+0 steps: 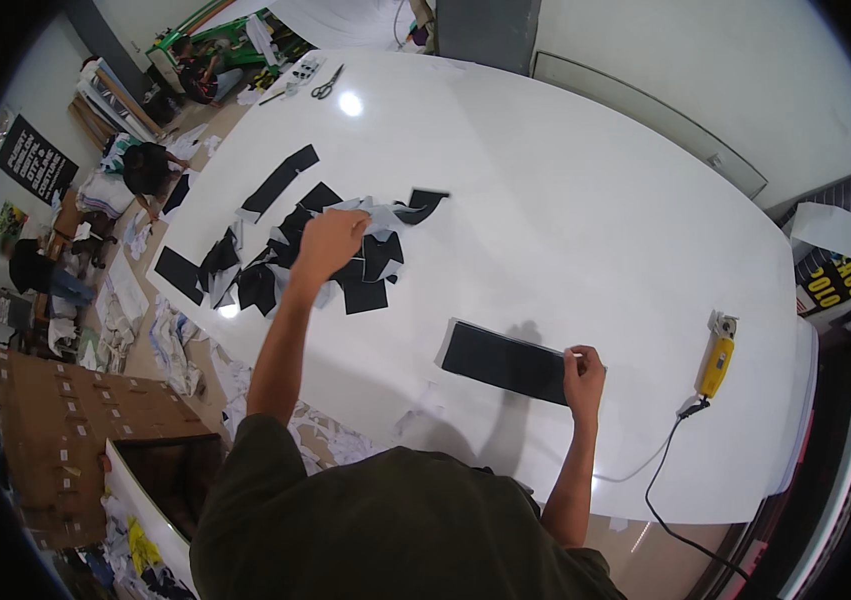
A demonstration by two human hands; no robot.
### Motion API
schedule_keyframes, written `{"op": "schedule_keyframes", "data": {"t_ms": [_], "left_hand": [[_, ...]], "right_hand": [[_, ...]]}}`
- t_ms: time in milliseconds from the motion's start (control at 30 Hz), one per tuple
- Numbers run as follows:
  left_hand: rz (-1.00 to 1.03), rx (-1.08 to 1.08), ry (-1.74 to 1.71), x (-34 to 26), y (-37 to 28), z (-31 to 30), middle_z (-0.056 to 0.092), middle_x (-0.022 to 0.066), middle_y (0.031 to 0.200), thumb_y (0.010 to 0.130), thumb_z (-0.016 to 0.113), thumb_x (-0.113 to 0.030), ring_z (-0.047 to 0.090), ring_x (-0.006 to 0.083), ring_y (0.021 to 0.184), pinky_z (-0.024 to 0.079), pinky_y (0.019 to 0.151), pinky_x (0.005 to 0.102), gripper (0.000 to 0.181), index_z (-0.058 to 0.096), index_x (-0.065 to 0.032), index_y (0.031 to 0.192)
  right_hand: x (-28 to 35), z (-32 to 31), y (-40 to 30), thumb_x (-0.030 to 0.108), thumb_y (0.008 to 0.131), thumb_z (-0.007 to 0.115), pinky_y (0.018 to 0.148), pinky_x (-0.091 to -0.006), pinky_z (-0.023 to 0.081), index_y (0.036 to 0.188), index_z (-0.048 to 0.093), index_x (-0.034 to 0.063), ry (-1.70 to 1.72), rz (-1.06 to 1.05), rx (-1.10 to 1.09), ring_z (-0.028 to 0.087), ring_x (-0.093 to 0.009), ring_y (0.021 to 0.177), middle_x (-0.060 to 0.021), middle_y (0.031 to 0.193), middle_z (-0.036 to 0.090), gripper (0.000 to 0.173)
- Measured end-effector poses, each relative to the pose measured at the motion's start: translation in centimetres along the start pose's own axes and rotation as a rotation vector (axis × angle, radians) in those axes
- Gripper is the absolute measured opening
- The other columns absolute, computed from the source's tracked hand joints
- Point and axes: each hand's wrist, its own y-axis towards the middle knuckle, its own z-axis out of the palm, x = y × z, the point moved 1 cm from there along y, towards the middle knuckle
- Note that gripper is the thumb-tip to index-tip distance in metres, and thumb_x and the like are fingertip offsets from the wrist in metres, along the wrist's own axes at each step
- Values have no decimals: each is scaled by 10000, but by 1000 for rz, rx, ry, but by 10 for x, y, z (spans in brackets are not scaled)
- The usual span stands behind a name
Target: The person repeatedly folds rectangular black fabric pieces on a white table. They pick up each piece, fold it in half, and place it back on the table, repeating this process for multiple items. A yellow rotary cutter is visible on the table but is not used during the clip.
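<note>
My left hand [331,238] reaches over a loose heap of black fabric pieces [256,285] with pale grey undersides. Its fingers are closed on a black-and-grey fabric piece [388,210], which trails off to the right; the fingertips are partly hidden. In front of my body lies a flat black fabric strip [504,363], a pale edge showing at its left end. My right hand [583,375] pinches this strip at its right end. One separate black strip [279,184] rests beyond the heap.
A yellow electric rotary cutter [716,364] lies on the white table [620,247] at the right, its cord [654,480] running over the near edge. Scissors [328,84] lie at the far left. Several people [147,169] are beyond the left edge, near cardboard boxes [87,442] and floor scraps.
</note>
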Motion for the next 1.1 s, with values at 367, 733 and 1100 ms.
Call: {"op": "schedule_keyframes", "data": {"t_ms": [367,733,1100], "left_hand": [[284,5,-368,-81,-46,-160,669,63,766,852,778,-114,610,155,729,500,709,307,178,664,22,843],[497,35,-532,-147,-60,-156,534,31,704,722,867,-137,515,141,651,387,608,299,348,530,-52,730],[-105,-158,-1008,-109,-70,6,604,20,976,936,749,-48,489,56,848,412,787,196,271,616,1,1167]], "right_hand": [[176,80,28,176,976,680,693,-293,489,1116,656,8,440,-380,351,581,-110,793,-44,892,645,220],[220,109,-44,170,888,814,997,-323,478,1326,610,31,726,-428,1064,606,-148,1165,-66,1238,681,503],[17,-20,-46,178,891,814,703,-263,472,963,749,3,448,80,716,594,-57,776,10,802,697,200]]}}
